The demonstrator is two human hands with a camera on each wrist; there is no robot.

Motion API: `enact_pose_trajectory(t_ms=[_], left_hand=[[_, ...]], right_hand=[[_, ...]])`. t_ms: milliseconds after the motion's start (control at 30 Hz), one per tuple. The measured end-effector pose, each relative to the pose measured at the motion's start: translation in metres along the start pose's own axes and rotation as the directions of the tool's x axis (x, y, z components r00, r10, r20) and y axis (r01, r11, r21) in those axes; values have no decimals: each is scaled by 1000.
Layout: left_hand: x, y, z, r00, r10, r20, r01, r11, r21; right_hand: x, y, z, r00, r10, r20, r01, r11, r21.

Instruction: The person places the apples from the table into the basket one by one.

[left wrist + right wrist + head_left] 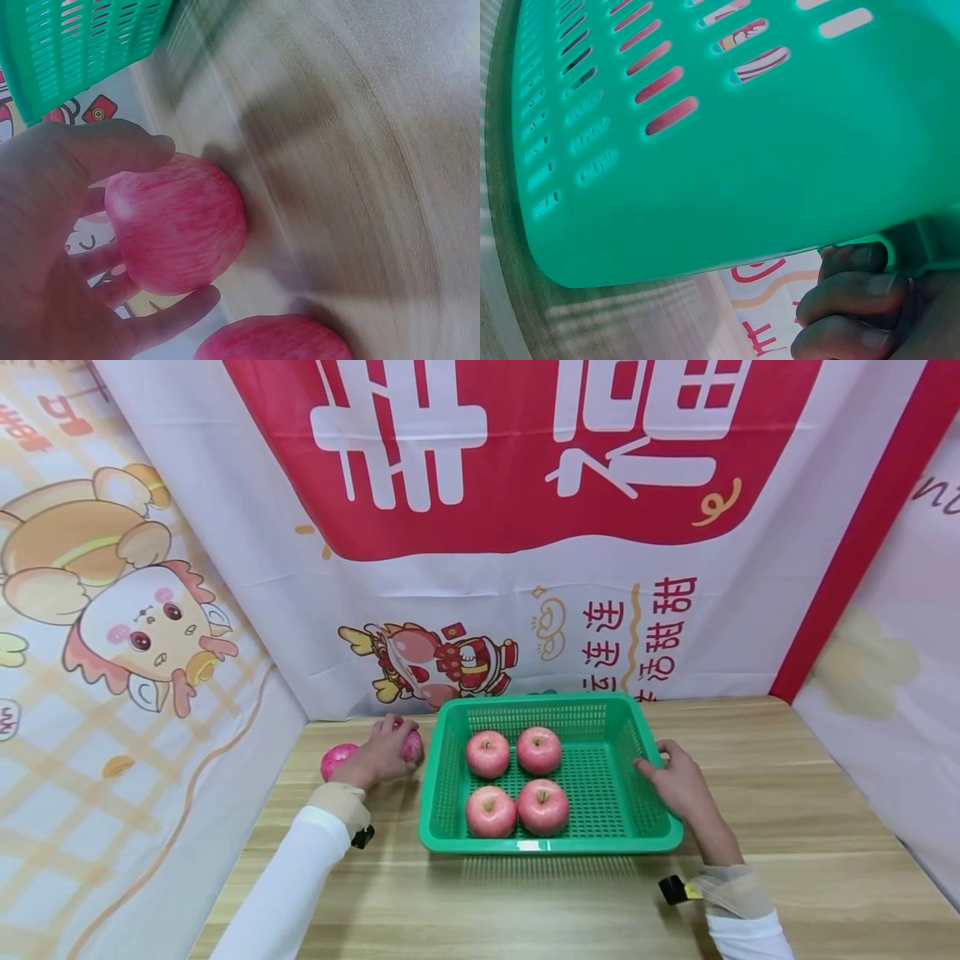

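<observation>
A green plastic basket (551, 846) stands on the wooden table with several pink-red apples (543, 807) grouped in its left and middle part. My right hand (678, 781) grips the basket's right rim, thumb over the inside and fingers curled beneath the lip, as the right wrist view shows. Left of the basket, my left hand (384, 750) curls its thumb and fingers around an apple (180, 225) at the table. Another apple (337, 761) lies just left of that hand, and its top edge shows low in the left wrist view.
The wooden table (525, 910) runs up to a white and red printed cloth (480, 539) hanging behind the basket. Printed cloth walls (150, 760) close in the left and right sides. Small dark wrist cameras (672, 890) sit on both wrists.
</observation>
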State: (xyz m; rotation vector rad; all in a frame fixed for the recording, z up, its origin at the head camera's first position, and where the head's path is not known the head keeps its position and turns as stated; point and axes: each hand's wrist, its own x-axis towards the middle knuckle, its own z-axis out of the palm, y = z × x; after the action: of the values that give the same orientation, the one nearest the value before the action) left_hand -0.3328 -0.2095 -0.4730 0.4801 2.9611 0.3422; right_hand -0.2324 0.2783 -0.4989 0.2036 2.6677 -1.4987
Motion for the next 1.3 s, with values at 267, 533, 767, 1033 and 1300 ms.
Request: enact_pose_trajectory(t_ms=[267, 533, 767, 1033, 1300], left_hand=[[-2, -1, 0, 999, -36, 9, 36, 998, -56], [-2, -6, 3, 998, -49, 42, 51, 997, -55], [-4, -7, 6, 998, -32, 50, 36, 997, -75], [-7, -5, 6, 999, -7, 31, 10, 997, -74], [-6, -5, 7, 1000, -12, 25, 14, 998, -67]], right_hand=[[0, 0, 0, 1000, 13, 7, -13, 1000, 2], [0, 0, 0, 1000, 11, 7, -11, 1000, 3], [0, -1, 0, 1000, 17, 1, -17, 1000, 7], [-1, -2, 0, 1000, 21, -2, -21, 1000, 10], [0, -1, 0, 1000, 21, -5, -21, 1000, 7]])
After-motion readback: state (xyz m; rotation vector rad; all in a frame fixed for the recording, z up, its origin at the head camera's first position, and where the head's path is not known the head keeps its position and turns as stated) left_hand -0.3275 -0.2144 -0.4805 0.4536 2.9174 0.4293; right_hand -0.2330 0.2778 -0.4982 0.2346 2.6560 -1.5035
